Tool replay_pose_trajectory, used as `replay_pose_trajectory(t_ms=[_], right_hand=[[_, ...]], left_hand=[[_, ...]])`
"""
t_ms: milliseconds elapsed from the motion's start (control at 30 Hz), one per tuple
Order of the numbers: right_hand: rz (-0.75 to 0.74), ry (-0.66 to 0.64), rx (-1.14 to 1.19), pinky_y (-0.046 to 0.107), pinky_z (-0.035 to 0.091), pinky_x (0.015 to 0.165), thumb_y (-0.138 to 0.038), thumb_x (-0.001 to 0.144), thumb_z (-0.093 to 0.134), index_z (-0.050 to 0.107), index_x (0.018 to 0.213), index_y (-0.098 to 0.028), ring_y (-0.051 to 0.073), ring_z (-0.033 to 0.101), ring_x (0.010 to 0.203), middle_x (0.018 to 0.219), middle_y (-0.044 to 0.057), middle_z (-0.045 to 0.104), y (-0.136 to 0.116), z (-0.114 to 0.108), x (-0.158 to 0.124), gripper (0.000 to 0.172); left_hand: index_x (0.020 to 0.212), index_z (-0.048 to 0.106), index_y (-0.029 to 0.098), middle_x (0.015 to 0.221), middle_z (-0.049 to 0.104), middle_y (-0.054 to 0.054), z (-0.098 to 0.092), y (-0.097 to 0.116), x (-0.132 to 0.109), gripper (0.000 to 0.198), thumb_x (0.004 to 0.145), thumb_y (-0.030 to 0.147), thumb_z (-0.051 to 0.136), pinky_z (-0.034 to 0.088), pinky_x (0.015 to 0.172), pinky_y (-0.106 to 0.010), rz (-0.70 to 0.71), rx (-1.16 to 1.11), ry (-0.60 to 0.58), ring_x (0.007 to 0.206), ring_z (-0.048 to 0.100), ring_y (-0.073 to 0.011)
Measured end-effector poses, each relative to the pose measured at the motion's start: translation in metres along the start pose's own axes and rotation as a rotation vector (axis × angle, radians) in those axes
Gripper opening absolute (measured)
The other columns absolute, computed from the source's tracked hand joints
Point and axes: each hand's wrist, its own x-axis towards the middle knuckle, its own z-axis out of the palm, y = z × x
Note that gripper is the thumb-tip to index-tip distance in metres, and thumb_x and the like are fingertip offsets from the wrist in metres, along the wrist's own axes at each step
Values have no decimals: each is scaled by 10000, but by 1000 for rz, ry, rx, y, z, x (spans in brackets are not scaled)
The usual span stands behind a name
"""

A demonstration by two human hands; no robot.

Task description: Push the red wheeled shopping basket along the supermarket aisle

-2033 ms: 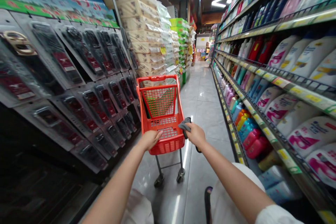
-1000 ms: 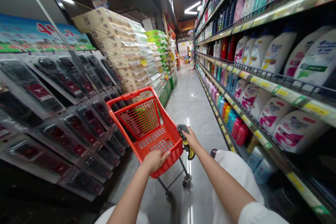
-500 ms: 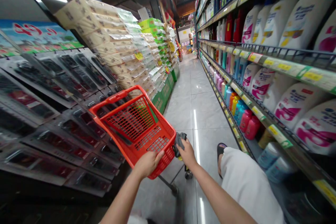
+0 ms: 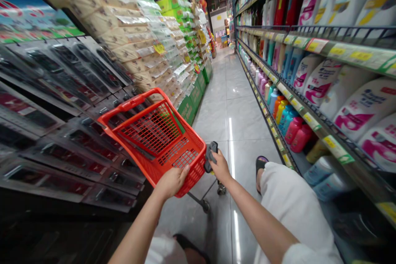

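Observation:
A red plastic shopping cart [image 4: 148, 132] with a grid-walled basket stands ahead of me, tilted in the picture, on a wheeled metal frame. My left hand [image 4: 172, 181] is closed over the near rim of the basket, thumb on top, its other fingers mostly hidden behind the rim. At the cart's right corner, my right hand [image 4: 220, 166] is wrapped round a dark grey handle-like part [image 4: 211, 156] beside the basket. Whether that part is fixed to the cart I cannot tell. The basket floor shows bare grid.
Shelves of shampoo bottles [image 4: 361, 103] line the right side. On the left hang packaged items [image 4: 71, 66], with stacked wrapped cartons [image 4: 114, 37] and green boxes [image 4: 193, 99] beyond. The grey tiled floor [image 4: 216, 111] runs down the aisle. My sandalled foot [image 4: 260, 169] is at right.
The view has tipped downward and come slightly nearer to the shelves. Both hands keep their grip, and my other foot now shows at the bottom.

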Motion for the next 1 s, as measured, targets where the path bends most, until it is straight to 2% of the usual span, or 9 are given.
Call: replay_pose_trajectory(t_ms=[200,333,400,567,667,733,800,900,1000], right_hand=[[212,-126,-166,248,460,878,-60,760,476,675,1068,-280,181,589,1068,1172,20,604,9,2,-8,428],[24,1,-34,245,438,932,-134,820,477,641,1139,-255,176,556,1125,1227,44,569,-5,3,-1,378],[-8,24,-23,262,430,955,-145,825,476,607,1201,-251,183,543,1143,1236,57,558,-2,5,-4,412],[184,-106,-174,265,442,926,-45,744,475,616,1202,-266,188,575,1092,1176,47,592,33,11,-22,528],[258,-33,-140,282,449,928,-74,762,469,591,1240,-272,185,588,1068,1144,43,608,39,7,-17,531],[243,83,-94,315,448,948,-151,804,486,530,1313,-243,201,578,1089,1177,68,596,28,-2,-5,520],[144,162,-41,339,430,986,-271,848,509,465,1372,-210,217,545,1149,1244,96,571,11,-14,11,530],[-31,121,-33,335,413,1008,-423,906,459,486,1363,-217,216,526,1182,1253,100,573,-20,-30,35,502],[-62,32,-141,301,449,941,-443,944,387,585,1273,-264,202,575,1106,1178,80,609,-45,-35,49,424]], left_hand=[[553,491,199,594,576,-83,1,0,-1,642,914,581,122,327,571,-282,-9,-8,10,557,534,-182],[561,516,194,590,576,-84,0,1,-1,667,913,585,106,321,560,-283,-7,-5,-4,555,537,-185],[565,537,188,585,579,-85,0,1,0,689,914,585,95,322,557,-282,-5,-2,-16,553,541,-184],[589,568,173,598,592,-87,1,1,0,718,920,580,78,330,554,-271,-7,17,-25,560,548,-177],[595,569,173,605,598,-86,2,2,-1,725,922,583,69,334,561,-265,-4,26,-10,572,554,-173],[606,575,173,623,611,-90,2,3,-2,724,926,576,66,334,561,-264,-2,39,0,582,563,-172],[619,585,171,644,627,-98,1,4,-2,729,927,573,61,332,553,-264,-4,50,3,592,573,-174],[625,594,169,662,643,-113,1,6,-2,755,921,584,37,332,549,-272,-4,61,7,605,589,-184],[627,598,168,681,657,-122,2,11,1,783,915,590,6,341,562,-282,14,57,27,639,612,-199]])
